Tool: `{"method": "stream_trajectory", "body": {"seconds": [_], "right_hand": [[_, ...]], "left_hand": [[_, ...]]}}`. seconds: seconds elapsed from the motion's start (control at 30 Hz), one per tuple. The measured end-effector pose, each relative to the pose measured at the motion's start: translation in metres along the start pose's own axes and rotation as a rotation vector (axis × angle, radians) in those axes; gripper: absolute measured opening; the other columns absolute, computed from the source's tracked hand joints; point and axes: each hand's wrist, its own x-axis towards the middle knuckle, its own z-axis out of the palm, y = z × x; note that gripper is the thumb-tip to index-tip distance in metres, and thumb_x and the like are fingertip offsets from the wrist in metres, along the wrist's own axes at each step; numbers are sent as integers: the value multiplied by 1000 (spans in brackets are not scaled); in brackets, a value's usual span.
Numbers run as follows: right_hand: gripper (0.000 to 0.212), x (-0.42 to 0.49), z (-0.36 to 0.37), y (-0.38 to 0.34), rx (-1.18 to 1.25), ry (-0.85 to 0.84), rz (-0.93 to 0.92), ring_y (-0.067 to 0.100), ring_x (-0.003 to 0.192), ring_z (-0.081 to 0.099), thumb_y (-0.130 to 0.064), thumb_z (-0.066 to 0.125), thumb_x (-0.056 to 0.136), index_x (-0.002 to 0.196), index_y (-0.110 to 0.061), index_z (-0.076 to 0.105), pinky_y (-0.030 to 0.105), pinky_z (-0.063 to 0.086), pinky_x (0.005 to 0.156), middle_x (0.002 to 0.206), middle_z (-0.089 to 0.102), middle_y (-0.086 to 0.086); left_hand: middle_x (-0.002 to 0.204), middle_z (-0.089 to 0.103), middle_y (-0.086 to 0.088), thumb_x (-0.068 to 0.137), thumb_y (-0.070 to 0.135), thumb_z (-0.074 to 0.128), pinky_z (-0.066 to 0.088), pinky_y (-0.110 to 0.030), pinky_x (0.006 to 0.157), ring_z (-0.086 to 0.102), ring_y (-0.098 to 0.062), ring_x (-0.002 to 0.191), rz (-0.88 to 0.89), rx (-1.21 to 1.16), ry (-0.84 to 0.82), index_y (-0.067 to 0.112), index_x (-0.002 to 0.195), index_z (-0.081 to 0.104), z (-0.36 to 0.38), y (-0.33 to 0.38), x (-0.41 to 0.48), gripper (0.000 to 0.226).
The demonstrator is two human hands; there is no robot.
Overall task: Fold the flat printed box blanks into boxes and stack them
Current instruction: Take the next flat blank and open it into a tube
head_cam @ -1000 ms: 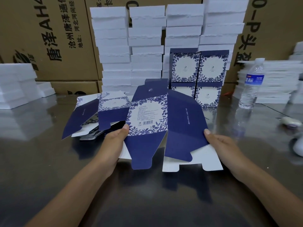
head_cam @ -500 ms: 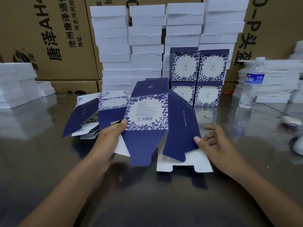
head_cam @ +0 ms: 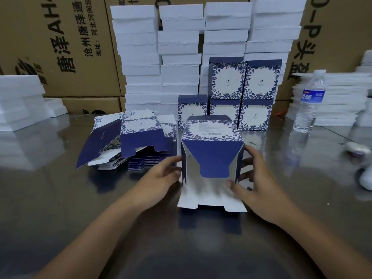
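Two hands are bracing a half-formed box (head_cam: 211,133) that is lying on its side at the middle of the table (head_cam: 60,198). Its long axis is running away from the person, with the open end facing them and the barcode panel facing up. A blue flap (head_cam: 210,158) is hanging down over the opening, and a white flap (head_cam: 211,200) is lying flat on the table toward the person.

The left hand (head_cam: 161,176) is pressing loosely extended fingers against the box's left wall. The right hand (head_cam: 257,178) is gripping the right side, with spread fingers on the outer wall and the thumb on the front.

Blanks (head_cam: 128,141) are lying in a pile just left of the box. Finished boxes (head_cam: 243,93) are standing stacked behind it.
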Motion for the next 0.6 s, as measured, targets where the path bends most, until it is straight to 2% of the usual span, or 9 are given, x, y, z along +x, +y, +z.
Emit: {"method": "stream_trajectory", "body": {"seconds": [0.07, 0.13, 0.23, 0.3, 0.33, 0.43, 0.53, 0.6], "right_hand": [[69, 0, 1, 2, -42, 41, -30, -2, 86, 57, -34, 63, 81, 132, -50, 19, 22, 47, 68, 108, 46, -23], [56, 0, 2, 1, -39, 73, -40, -2, 85, 58, -34, 60, 84, 128, -46, 28, 25, 49, 72, 107, 49, -25], [30, 1, 1, -3, -7, 119, -50, 1, 84, 62, -35, 55, 88, 112, -46, 40, 22, 49, 72, 103, 59, -23], [10, 1, 1, -7, -23, 160, -54, -1, 80, 63, -42, 49, 91, 101, -44, 49, 14, 46, 67, 90, 64, -25], [7, 1, 1, -10, -33, 185, -58, -2, 75, 62, -47, 46, 93, 92, -45, 53, 12, 44, 62, 79, 65, -24], [33, -2, 4, -16, -47, 259, -84, 4, 51, 46, -47, 40, 90, 60, -38, 49, 16, 31, 48, 55, 52, -12], [42, -4, 6, -19, -49, 294, -72, 10, 44, 34, -46, 40, 90, 52, -28, 47, 20, 22, 44, 44, 39, -8], [53, -5, 6, -22, -37, 319, -71, 10, 42, 31, -50, 38, 89, 47, -18, 40, 21, 19, 43, 43, 35, -6]], "left_hand": [[123, 60, 6, 93, -8, 42, 40, -8, 91, 52, -1, 120, 8, 156, -57, 36, 128, 44, -2, -3, -1, 56], [130, 55, 10, 92, -2, 49, 37, -11, 97, 45, 2, 126, 62, 245, -112, 32, 140, 35, -2, -3, -6, 60], [126, 58, 14, 85, 7, 67, 41, -9, 94, 51, 4, 118, 133, 193, -105, 33, 139, 37, -1, -3, -7, 68], [121, 61, 14, 81, 8, 71, 45, -13, 92, 56, 0, 113, 152, 145, -61, 33, 135, 41, -1, -1, -6, 67], [116, 63, 15, 81, 10, 72, 45, -15, 92, 58, 0, 110, 163, 142, -37, 34, 132, 43, -1, -2, -5, 63], [102, 66, 25, 79, 20, 74, 46, -8, 82, 60, 7, 99, 171, 117, 33, 38, 119, 49, -2, -4, -4, 50], [104, 65, 27, 70, 43, 72, 43, -2, 76, 58, 12, 98, 157, 94, 102, 39, 111, 50, 1, -1, -4, 47], [109, 63, 22, 64, 52, 66, 45, -6, 78, 58, 10, 99, 146, 62, 148, 40, 112, 49, 3, -1, -4, 52]]}}
